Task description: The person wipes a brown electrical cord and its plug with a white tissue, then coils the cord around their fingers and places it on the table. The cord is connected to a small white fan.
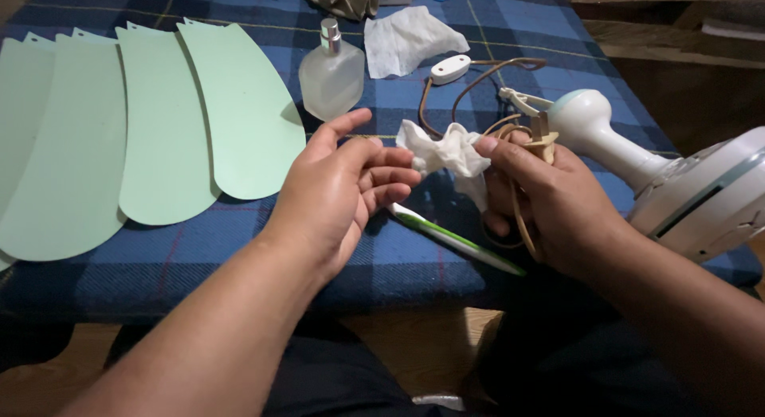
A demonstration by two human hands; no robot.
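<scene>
Frosted spray bottle (331, 74) (contents unclear) beyond open left hand (347, 186)

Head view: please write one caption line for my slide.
Right hand holds beige plug and white tissue; open left hand beside it.

Bare checked cloth on the desk (446, 265) lies open below the blades (159, 122), crossed only by a toothbrush (454, 240). The bottle (331, 70), tissue (410, 38) and looped cord (478, 74) crowd the far middle. The fan body (677, 186) blocks the right edge.
</scene>
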